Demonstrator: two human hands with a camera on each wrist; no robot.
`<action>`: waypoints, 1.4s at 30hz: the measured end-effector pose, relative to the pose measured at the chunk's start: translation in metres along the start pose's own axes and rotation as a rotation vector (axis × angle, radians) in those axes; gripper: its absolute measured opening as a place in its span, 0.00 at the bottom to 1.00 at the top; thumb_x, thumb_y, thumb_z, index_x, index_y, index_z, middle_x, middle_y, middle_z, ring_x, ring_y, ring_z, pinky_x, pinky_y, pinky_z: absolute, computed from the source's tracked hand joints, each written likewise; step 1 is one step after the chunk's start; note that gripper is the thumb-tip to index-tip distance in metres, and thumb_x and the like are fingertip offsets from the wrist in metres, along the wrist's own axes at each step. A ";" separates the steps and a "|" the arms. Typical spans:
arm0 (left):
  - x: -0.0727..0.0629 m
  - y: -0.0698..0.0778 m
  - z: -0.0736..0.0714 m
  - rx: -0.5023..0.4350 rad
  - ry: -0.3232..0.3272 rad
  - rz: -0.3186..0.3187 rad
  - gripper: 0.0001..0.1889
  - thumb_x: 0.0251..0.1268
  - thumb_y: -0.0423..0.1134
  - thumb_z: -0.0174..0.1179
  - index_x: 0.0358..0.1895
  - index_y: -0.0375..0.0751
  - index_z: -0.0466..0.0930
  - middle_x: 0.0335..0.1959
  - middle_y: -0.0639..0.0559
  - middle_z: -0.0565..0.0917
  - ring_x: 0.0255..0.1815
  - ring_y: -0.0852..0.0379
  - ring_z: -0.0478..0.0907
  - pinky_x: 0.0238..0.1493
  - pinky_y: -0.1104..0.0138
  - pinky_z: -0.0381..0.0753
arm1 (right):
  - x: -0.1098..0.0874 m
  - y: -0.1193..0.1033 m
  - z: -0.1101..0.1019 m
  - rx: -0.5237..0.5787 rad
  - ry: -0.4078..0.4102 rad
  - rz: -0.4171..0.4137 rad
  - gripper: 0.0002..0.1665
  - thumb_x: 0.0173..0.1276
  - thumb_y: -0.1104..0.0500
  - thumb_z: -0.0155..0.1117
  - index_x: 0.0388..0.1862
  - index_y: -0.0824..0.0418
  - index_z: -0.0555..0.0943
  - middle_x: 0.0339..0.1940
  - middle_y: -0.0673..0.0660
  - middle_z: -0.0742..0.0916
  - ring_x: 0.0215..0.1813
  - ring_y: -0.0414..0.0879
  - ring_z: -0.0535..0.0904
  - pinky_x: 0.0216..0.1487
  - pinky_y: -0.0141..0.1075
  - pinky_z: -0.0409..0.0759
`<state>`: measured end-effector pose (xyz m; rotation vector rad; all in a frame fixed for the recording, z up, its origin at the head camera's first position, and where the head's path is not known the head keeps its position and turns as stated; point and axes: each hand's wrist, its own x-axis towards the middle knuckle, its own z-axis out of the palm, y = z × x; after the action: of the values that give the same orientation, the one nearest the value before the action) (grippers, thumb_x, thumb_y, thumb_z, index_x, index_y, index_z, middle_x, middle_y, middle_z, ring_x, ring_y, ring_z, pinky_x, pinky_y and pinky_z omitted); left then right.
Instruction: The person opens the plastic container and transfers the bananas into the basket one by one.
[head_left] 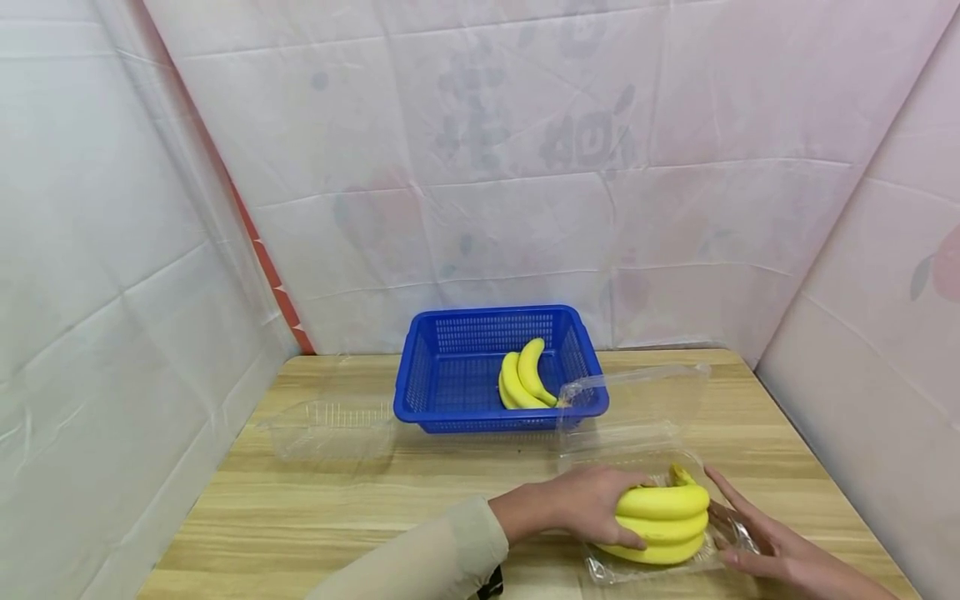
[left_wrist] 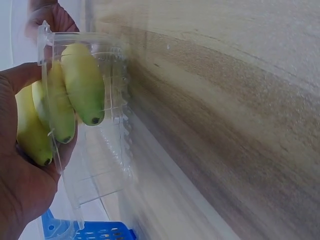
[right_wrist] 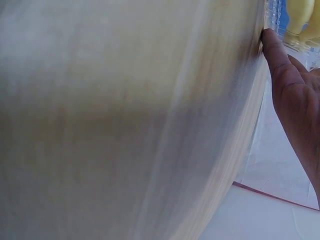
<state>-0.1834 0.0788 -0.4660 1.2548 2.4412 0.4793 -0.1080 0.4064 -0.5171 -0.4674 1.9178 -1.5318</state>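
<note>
A bunch of yellow bananas (head_left: 663,525) lies partly inside a clear plastic clamshell container (head_left: 600,571) at the table's front right. My left hand (head_left: 592,504) grips the bunch from its left side, thumb and fingers curled about it. In the left wrist view, the banana tips (left_wrist: 82,85) show through the container's wall, below its rim. On the container's right side, my right hand (head_left: 780,542) touches the wall with extended fingers. The right wrist view shows one straight finger of the right hand (right_wrist: 295,90) against the container's base edge. The raised lid (head_left: 637,404) stands behind the bananas.
A blue basket (head_left: 427,417) at the table's back middle holds another banana bunch (head_left: 517,383). The lid overlaps the basket's right front corner. A second clear container (head_left: 330,433) stands open on the left. White printed sheets (head_left: 487,208) enclose the table's back and sides.
</note>
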 end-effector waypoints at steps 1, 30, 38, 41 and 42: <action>0.000 0.000 -0.001 0.001 0.006 0.002 0.37 0.62 0.59 0.74 0.74 0.68 0.71 0.41 0.73 0.78 0.36 0.74 0.73 0.37 0.79 0.71 | 0.000 0.000 0.000 0.000 0.001 0.002 0.55 0.86 0.66 0.44 0.86 0.39 0.19 0.73 0.05 0.51 0.70 0.07 0.56 0.61 0.22 0.73; -0.026 -0.003 -0.033 -0.122 0.119 0.092 0.33 0.59 0.53 0.78 0.67 0.59 0.74 0.46 0.69 0.80 0.39 0.75 0.73 0.40 0.80 0.75 | 0.004 -0.001 -0.004 -0.043 0.005 0.034 0.55 0.87 0.65 0.46 0.85 0.38 0.18 0.66 0.02 0.51 0.65 0.04 0.54 0.64 0.36 0.79; -0.034 -0.006 -0.047 -0.179 0.174 0.186 0.32 0.64 0.51 0.76 0.69 0.54 0.73 0.54 0.64 0.83 0.44 0.75 0.73 0.45 0.82 0.75 | 0.001 0.001 -0.004 -0.240 0.127 0.100 0.55 0.86 0.61 0.49 0.86 0.43 0.20 0.81 0.29 0.32 0.58 -0.03 0.44 0.74 0.75 0.66; -0.041 -0.007 -0.052 -0.235 0.195 0.232 0.32 0.65 0.49 0.76 0.69 0.52 0.73 0.56 0.60 0.85 0.45 0.75 0.74 0.46 0.83 0.76 | 0.001 0.003 -0.003 -0.237 0.136 0.115 0.54 0.86 0.60 0.51 0.88 0.45 0.23 0.84 0.37 0.34 0.58 -0.03 0.44 0.74 0.70 0.69; -0.044 -0.007 -0.055 -0.256 0.204 0.246 0.32 0.65 0.48 0.76 0.70 0.51 0.73 0.57 0.59 0.85 0.46 0.75 0.74 0.47 0.83 0.76 | 0.001 0.004 -0.003 -0.239 0.138 0.115 0.54 0.86 0.59 0.51 0.88 0.45 0.24 0.82 0.29 0.37 0.60 -0.02 0.44 0.74 0.68 0.70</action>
<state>-0.1894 0.0314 -0.4144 1.4594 2.2961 0.9988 -0.1098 0.4089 -0.5206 -0.3525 2.2080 -1.2979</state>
